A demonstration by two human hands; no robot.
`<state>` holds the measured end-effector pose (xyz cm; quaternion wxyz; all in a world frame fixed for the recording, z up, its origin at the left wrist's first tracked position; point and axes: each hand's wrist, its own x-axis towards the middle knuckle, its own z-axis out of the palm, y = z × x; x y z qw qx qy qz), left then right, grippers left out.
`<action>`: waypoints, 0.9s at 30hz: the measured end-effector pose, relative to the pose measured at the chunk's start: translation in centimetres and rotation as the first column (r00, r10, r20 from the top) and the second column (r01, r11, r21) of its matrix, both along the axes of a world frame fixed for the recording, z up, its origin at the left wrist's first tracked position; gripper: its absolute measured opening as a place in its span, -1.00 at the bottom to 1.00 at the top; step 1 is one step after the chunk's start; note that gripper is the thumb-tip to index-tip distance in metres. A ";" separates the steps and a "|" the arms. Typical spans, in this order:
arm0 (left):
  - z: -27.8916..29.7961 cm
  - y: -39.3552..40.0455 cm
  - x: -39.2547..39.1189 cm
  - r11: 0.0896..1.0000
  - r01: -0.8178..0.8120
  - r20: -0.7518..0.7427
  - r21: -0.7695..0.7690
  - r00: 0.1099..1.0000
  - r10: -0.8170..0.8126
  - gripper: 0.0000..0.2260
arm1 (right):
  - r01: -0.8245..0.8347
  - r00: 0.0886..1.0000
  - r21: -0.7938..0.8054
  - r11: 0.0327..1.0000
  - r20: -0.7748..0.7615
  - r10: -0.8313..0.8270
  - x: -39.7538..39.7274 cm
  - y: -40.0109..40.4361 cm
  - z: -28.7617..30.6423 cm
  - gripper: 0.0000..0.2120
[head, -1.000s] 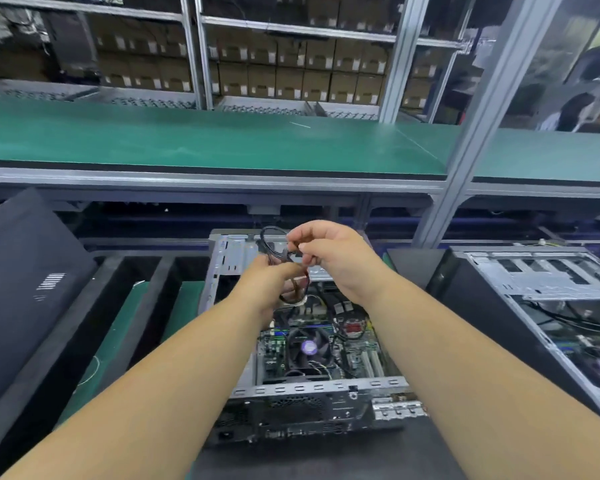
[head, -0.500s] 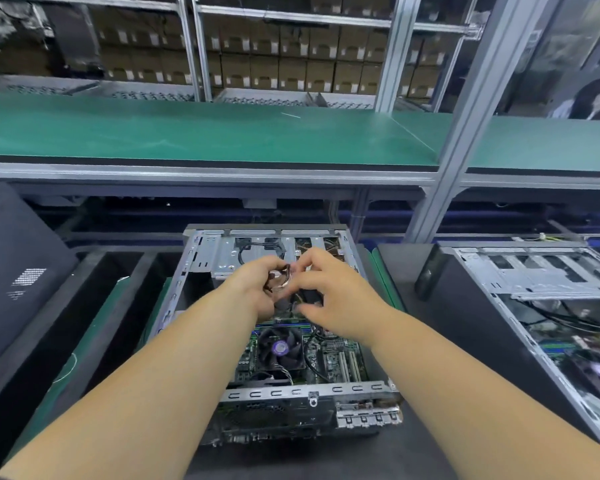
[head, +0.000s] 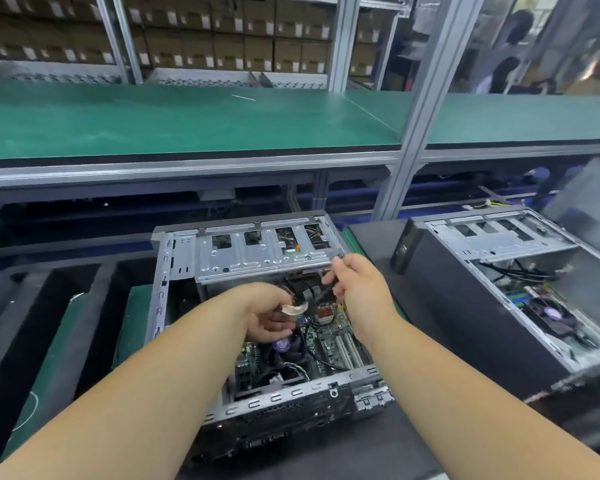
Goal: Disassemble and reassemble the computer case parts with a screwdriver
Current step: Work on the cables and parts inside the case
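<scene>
While the left hand (head: 269, 315) pinches a pale connector (head: 294, 309), the right hand's (head: 357, 287) grip holds a black cable (head: 321, 295) above the open computer case (head: 257, 258).

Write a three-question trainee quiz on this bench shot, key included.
1. True or false: the left hand holds a screwdriver.
2. How many open cases are on the bench? A) one B) two C) three
3. Fill in: the right hand pinches a black ____ over the motherboard.

Key: 1 false, it holds a pale connector; 2 B, the near case and a second case to its right; 3 cable.
</scene>
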<state>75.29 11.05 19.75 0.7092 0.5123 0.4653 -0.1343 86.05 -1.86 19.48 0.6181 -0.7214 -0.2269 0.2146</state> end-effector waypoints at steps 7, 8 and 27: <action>-0.2 0.3 -0.3 0.560 0.529 -0.291 0.637 0.838 -0.461 -0.81 | 0.229 0.798 -0.263 0.937 -0.501 -0.336 -1.3 2.6 -1.8 -0.67; -0.2 0.2 -0.2 0.439 0.603 -0.346 0.666 0.771 -0.535 -0.78 | 0.267 0.777 -0.258 0.929 -0.513 -0.366 -1.5 2.8 -2.0 -0.67; -4.3 3.0 0.5 0.415 0.486 -0.268 0.769 0.835 -0.480 -0.87 | 0.473 0.703 -0.183 0.862 -0.511 -0.495 1.0 5.6 -4.8 -0.79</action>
